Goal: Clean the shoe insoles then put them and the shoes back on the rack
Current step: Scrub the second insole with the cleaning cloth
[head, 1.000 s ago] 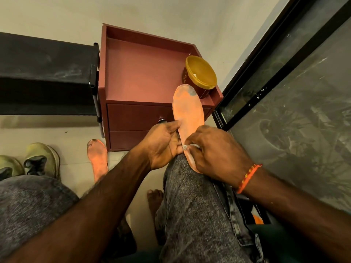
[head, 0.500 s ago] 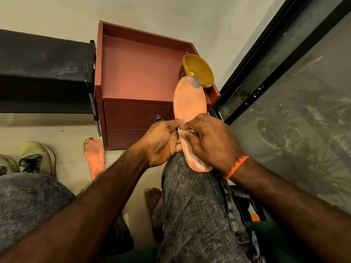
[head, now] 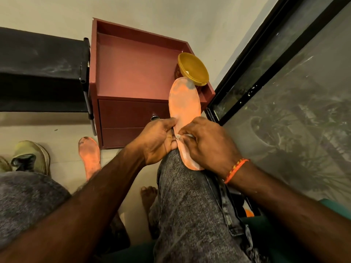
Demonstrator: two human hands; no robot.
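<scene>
A: What are the fingers [head: 187, 136] doing?

B: Right hand [head: 207, 145] pinches a small pale wipe [head: 179, 137], maybe tissue, onto the insole [head: 185, 105]. Left hand [head: 158, 138] grips its left edge.

A: Where is it?

B: On the right knee [head: 176, 168], long axis running away from the hands, toe far. The second insole [head: 89, 154] lies on the floor [head: 62, 133] beside the shoes [head: 31, 155].

A home corner: red bedside cabinet [head: 136, 73], tiled floor [head: 62, 133], shoes [head: 32, 156] beside a window [head: 284, 92].
</scene>
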